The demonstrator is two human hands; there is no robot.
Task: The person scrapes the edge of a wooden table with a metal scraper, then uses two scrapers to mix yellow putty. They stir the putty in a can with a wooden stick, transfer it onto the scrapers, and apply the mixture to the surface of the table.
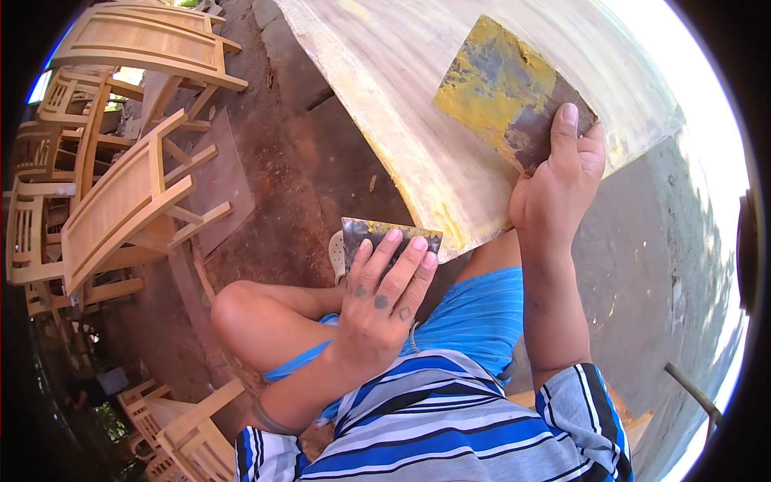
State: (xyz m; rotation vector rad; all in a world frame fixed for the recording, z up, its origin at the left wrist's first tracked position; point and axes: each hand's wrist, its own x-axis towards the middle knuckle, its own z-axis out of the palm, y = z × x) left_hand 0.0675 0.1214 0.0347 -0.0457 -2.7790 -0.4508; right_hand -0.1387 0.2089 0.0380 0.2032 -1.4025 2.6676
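My right hand grips a square flat plate by its lower right corner, thumb pressed on top. Yellow paste and dark stains smear the plate's face. Over my lap, the fingers of my left hand lie across a smaller dark scraper blade, which carries yellow paste along its far edge. Its underside is hidden. Both hands are by the near end of a long pale wooden board, whose edge and near corner show yellow smears. The plate overlaps the board in this view.
Wooden chairs and slatted frames are piled at the left, with another chair at the lower left. A flat brown sheet lies on the dirt floor. A dark bar sticks up at the lower right.
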